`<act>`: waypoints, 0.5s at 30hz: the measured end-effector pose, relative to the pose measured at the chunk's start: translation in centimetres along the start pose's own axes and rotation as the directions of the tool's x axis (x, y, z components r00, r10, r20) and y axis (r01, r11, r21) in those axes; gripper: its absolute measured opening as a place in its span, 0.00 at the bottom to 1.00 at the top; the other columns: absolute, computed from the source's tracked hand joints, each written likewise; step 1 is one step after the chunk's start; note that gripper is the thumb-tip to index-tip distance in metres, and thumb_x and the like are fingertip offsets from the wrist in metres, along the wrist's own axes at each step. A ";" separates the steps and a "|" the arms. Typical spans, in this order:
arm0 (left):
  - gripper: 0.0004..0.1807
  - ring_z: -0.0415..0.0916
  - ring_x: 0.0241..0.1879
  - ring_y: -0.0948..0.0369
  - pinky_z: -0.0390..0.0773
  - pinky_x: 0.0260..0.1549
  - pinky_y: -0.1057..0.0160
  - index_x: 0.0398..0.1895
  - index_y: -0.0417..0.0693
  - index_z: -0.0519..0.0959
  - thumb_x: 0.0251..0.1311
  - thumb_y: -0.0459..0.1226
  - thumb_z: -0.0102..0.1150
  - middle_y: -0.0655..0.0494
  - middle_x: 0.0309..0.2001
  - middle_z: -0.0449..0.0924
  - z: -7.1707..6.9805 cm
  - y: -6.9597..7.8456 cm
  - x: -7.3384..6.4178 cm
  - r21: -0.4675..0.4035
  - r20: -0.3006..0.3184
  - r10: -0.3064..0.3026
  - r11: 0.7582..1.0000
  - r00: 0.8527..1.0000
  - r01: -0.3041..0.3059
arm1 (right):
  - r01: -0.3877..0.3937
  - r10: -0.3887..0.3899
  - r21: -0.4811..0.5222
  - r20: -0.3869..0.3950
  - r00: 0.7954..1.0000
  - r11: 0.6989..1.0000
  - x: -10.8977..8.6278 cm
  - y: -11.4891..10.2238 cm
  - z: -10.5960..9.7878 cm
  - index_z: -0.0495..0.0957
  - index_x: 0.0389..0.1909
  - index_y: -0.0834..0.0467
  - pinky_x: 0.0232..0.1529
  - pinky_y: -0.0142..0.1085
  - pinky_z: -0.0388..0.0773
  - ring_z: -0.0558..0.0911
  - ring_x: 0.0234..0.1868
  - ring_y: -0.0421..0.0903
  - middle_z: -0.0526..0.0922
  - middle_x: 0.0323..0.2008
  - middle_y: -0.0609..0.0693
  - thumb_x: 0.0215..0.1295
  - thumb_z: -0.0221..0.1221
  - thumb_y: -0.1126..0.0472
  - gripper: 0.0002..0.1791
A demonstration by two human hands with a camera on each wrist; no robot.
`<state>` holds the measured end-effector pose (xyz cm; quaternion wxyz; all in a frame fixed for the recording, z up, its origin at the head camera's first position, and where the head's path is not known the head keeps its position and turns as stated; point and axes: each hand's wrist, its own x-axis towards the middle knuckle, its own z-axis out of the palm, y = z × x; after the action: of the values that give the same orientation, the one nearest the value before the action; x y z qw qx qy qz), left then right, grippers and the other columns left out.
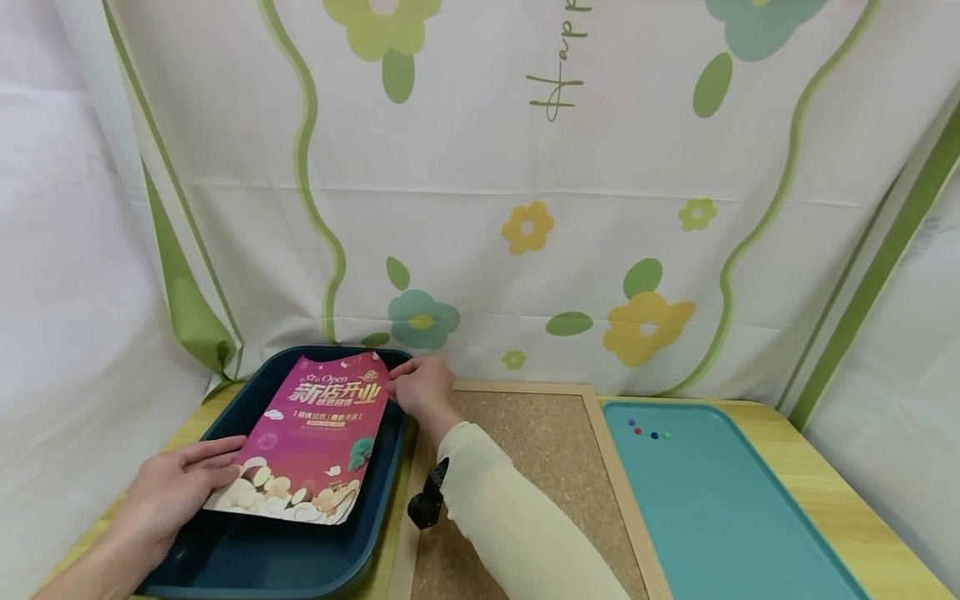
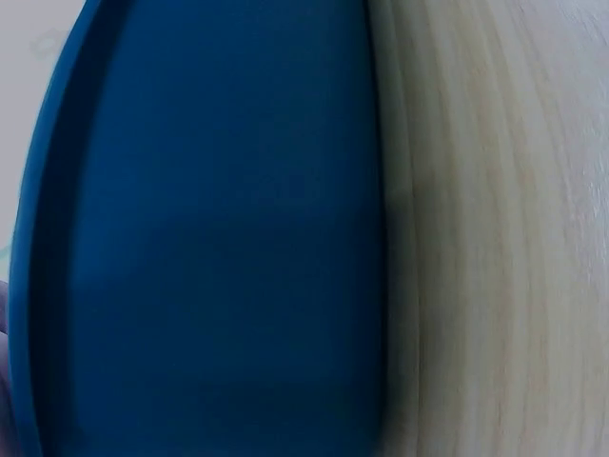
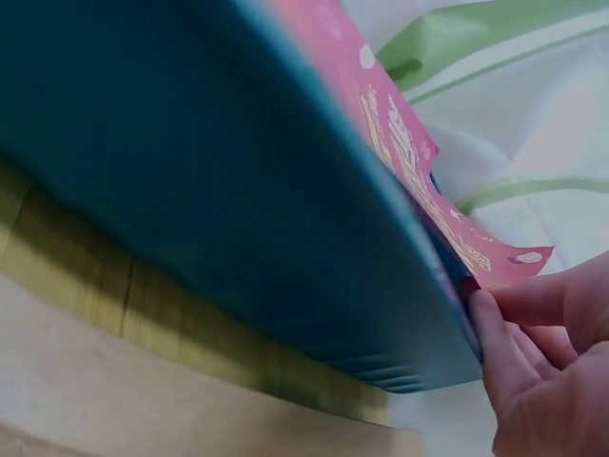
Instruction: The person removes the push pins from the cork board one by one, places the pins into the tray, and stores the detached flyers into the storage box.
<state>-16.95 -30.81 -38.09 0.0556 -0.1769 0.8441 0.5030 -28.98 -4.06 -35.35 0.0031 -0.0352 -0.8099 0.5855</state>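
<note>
A pink and purple printed flyer (image 1: 322, 442) with gold and white lettering lies tilted over the dark blue bin (image 1: 277, 575), its top edge slightly curled. At the flyer's lower left edge, my left hand (image 1: 176, 487) holds it between thumb and fingers. My right hand (image 1: 423, 387) pinches its upper right edge, close to the bin's rim. In the right wrist view, the thumb and index finger of my right hand (image 3: 552, 352) meet at the edge of the flyer (image 3: 409, 162). Mostly the blue bin (image 2: 228, 228) fills the left wrist view.
A wood-framed cork board (image 1: 540, 450) lies right of the bin, under my right forearm. Further right is a teal tray (image 1: 720, 500) with several small coloured beads (image 1: 654, 435) near its far end. A floral curtain (image 1: 480, 208) hangs behind the wooden table (image 1: 855, 517).
</note>
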 end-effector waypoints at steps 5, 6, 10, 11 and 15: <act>0.33 0.69 0.70 0.32 0.89 0.44 0.60 0.79 0.32 0.63 0.77 0.37 0.57 0.30 0.69 0.76 0.9 0.1 0.1 0.100 -0.031 0.020 0.995 0.999 -0.016 | 0.063 -0.070 -0.170 -0.037 0.997 0.983 -0.2 0.3 0.6 0.91 0.28 0.53 0.36 0.39 0.85 0.80 0.41 0.46 0.87 0.37 0.49 0.65 0.73 0.60 0.06; 0.32 0.70 0.69 0.32 0.89 0.46 0.57 0.78 0.32 0.64 0.77 0.37 0.58 0.31 0.68 0.77 1.0 0.2 0.1 0.118 -0.036 0.028 0.993 0.999 -0.023 | 0.074 -0.082 -0.189 -0.038 0.996 0.979 -0.2 0.4 0.6 0.90 0.28 0.52 0.37 0.39 0.85 0.80 0.42 0.46 0.87 0.37 0.49 0.65 0.73 0.60 0.06; 0.30 0.74 0.67 0.33 0.89 0.49 0.53 0.76 0.31 0.68 0.75 0.36 0.59 0.32 0.65 0.81 1.3 0.3 0.4 0.178 -0.045 0.068 0.982 0.997 -0.059 | 0.131 -0.145 -0.262 -0.036 0.989 0.956 -0.3 0.5 0.7 0.90 0.26 0.52 0.36 0.37 0.84 0.81 0.41 0.46 0.88 0.34 0.48 0.65 0.73 0.60 0.07; 0.30 0.75 0.67 0.33 0.89 0.49 0.52 0.75 0.31 0.69 0.75 0.36 0.59 0.32 0.64 0.81 1.3 0.3 0.5 0.188 -0.043 0.075 0.980 0.996 -0.066 | 0.140 -0.154 -0.276 -0.032 0.987 0.951 -0.3 0.5 0.7 0.89 0.26 0.52 0.35 0.36 0.84 0.81 0.40 0.45 0.88 0.33 0.47 0.65 0.73 0.60 0.07; 0.30 0.78 0.64 0.34 0.87 0.50 0.47 0.74 0.30 0.70 0.73 0.35 0.60 0.31 0.63 0.82 1.4 0.3 0.9 0.227 -0.023 0.074 0.972 0.997 -0.067 | 0.175 -0.191 -0.338 -0.016 0.981 0.925 -0.4 0.5 0.7 0.90 0.26 0.51 0.31 0.33 0.81 0.79 0.35 0.43 0.87 0.30 0.45 0.65 0.73 0.60 0.08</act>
<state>-18.05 -29.73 -38.77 0.0442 -0.1469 0.9023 0.4028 -28.62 -4.60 -36.05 0.0712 0.0263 -0.8970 0.4354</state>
